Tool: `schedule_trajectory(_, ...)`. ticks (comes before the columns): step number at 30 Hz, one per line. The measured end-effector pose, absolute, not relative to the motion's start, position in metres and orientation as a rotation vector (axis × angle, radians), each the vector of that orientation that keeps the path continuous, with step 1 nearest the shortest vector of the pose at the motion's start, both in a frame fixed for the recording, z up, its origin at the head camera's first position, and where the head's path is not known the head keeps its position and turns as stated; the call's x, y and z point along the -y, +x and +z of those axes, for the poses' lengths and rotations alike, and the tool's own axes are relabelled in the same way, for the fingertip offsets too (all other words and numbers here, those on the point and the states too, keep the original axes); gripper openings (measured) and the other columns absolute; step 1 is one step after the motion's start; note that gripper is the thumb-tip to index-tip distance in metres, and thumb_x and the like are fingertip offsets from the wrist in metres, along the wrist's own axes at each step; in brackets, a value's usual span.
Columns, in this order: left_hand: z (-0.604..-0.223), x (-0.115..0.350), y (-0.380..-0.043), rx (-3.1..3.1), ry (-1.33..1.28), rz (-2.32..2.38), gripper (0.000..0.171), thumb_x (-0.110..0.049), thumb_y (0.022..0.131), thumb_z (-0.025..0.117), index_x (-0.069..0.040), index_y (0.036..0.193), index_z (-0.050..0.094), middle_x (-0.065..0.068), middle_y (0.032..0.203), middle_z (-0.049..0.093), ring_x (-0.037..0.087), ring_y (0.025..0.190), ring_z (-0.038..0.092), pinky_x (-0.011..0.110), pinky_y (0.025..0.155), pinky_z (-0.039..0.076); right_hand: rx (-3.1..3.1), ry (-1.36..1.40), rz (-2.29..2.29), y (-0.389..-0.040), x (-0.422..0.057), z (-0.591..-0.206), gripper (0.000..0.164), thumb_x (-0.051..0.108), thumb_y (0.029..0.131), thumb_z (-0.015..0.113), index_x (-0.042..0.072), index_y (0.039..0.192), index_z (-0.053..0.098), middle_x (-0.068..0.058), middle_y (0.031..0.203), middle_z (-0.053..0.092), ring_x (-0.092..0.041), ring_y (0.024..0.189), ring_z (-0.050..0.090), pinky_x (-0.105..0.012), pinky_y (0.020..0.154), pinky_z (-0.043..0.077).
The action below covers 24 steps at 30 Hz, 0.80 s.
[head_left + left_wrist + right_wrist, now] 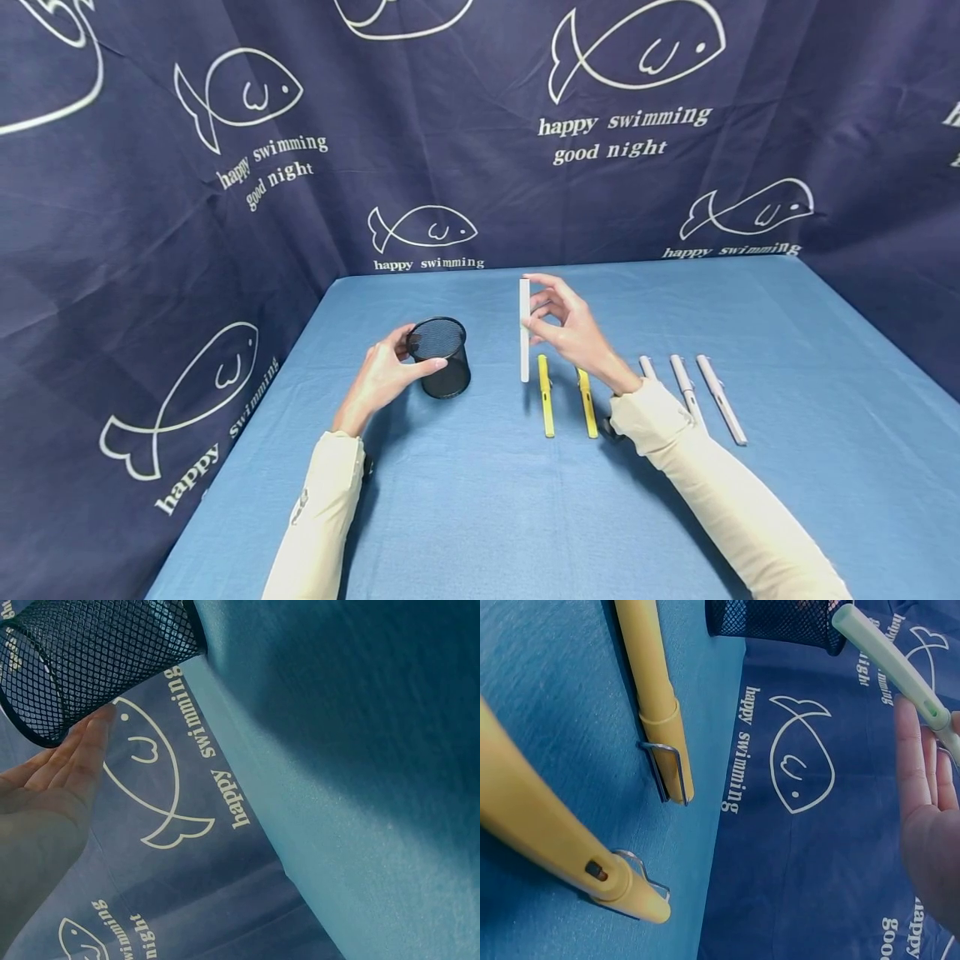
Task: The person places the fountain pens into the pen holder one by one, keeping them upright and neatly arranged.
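A black mesh pen holder (447, 381) stands upright on the blue table, its opening facing up. My left hand (384, 377) grips it near the rim, thumb at the front and fingers on the far left side. In the left wrist view, the fingers (81, 754) lie along the mesh wall. To the right, my right hand (572, 335) pinches a pale pen (524, 354), held upright above the table. The right wrist view shows this pen (889, 661) as light green, with its lower end close to the holder in that view.
Two yellow pens (546, 400) lie below my right hand, their clips showing in the right wrist view. Three pale pens (722, 402) lie farther right, partly behind the right sleeve (675, 433). A dark blue fish-print curtain (510, 208) hangs behind and beside the table.
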<state>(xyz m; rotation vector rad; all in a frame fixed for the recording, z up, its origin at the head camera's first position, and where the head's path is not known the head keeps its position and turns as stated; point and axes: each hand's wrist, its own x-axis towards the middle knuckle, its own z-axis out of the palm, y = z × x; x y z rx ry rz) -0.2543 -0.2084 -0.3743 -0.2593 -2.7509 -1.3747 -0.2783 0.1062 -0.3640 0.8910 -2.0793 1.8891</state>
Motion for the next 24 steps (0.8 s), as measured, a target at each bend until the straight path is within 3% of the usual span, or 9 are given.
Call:
schedule_trajectory(3,-0.375,0.208,-0.255,2.747,-0.255,-1.371,0.094,-0.048,0.08,0.088,-0.004,0.152,0.047,0.017,0.132,0.065,0.033,0.124,0.062,0.047,0.106,0.047,2.079,0.891,1.892,-0.278,-0.105,-0.363,0.057,-0.01,0.096,0.065,-0.002,0.149,0.046,-0.023,0.11,0.057,-0.021,0.09,0.064,-0.052,0.068,0.061)
schedule_trajectory(13,-0.375,0.208,-0.255,2.748,-0.256,-1.382,0.093,-0.047,0.081,0.088,-0.004,0.153,0.046,0.02,0.134,0.064,0.033,0.125,0.061,0.048,0.107,0.047,2.055,0.911,1.903,-0.28,-0.1,-0.363,0.058,-0.011,0.096,0.064,0.0,0.15,0.046,-0.023,0.11,0.057,-0.022,0.089,0.064,-0.046,0.067,0.062)
schedule_trajectory(20,-0.375,0.208,-0.254,2.751,-0.246,-1.377,0.093,-0.047,0.081,0.088,-0.004,0.153,0.046,0.019,0.133,0.065,0.033,0.125,0.061,0.048,0.107,0.047,2.047,0.93,1.91,-0.28,-0.096,-0.363,0.058,-0.01,0.097,0.064,-0.001,0.15,0.045,-0.022,0.109,0.057,-0.027,0.089,0.064,-0.055,0.068,0.06)
schedule_trajectory(24,-0.375,0.208,-0.255,2.748,-0.249,-1.378,0.093,-0.047,0.081,0.088,-0.004,0.153,0.046,0.018,0.133,0.065,0.033,0.125,0.061,0.047,0.107,0.047,2.054,0.921,1.915,-0.28,-0.094,-0.362,0.058,-0.009,0.097,0.064,0.0,0.151,0.044,-0.022,0.11,0.057,-0.028,0.09,0.063,-0.054,0.069,0.061)
